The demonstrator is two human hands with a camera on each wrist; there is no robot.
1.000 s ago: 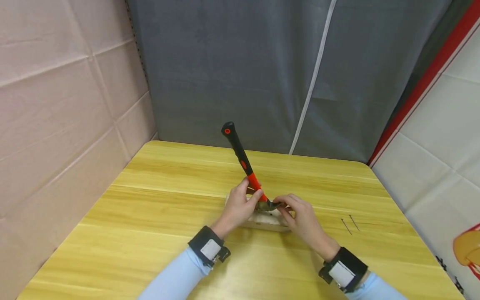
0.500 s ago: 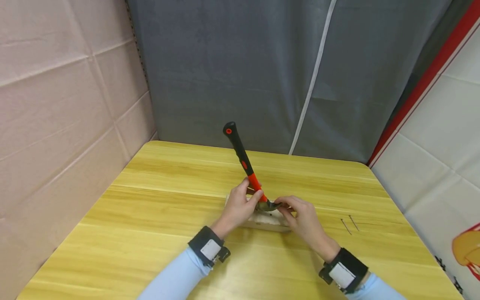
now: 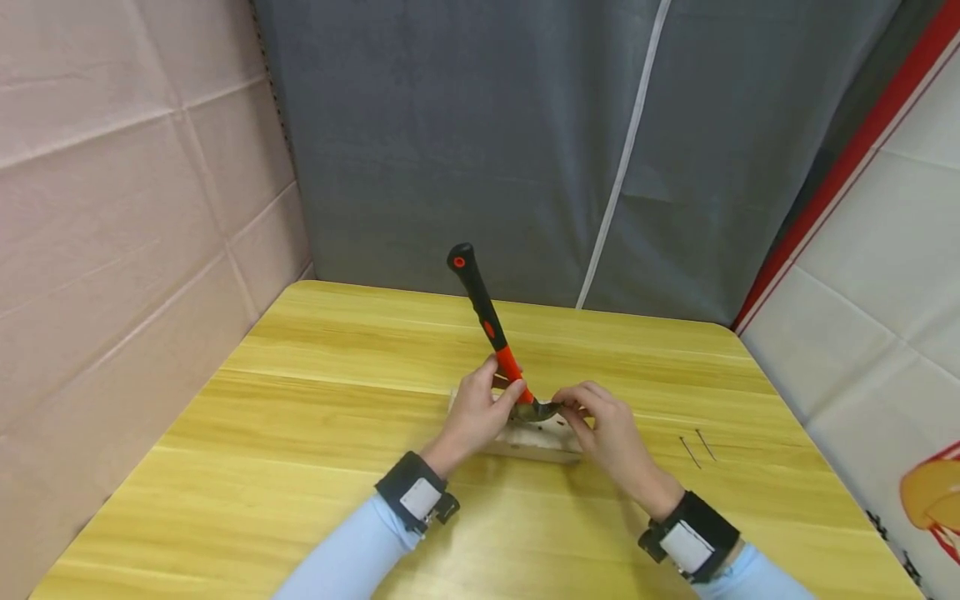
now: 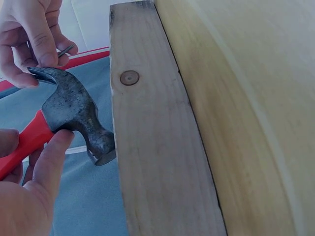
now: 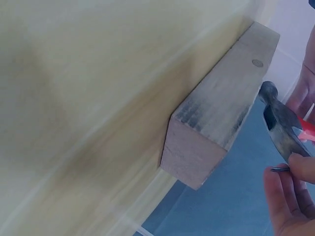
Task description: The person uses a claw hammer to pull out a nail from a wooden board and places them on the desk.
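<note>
both hands are seen close together over a wooden block that lies on the yellow wooden table. the left hand is curled round the red neck of a hammer, just above the steel head, thumb and fingers wrapped on either side of it. the hammer is held tilted, its black handle end raised up and away toward the grey curtain, while its head is set down on the block's top face, the claw turned toward the other hand. the right hand is pinched on a small nail right beside the claw tip, fingers bent over it. a round knot is visible in the block's wood. two loose nails are left on the table, to the right of the block and apart from it.
</note>
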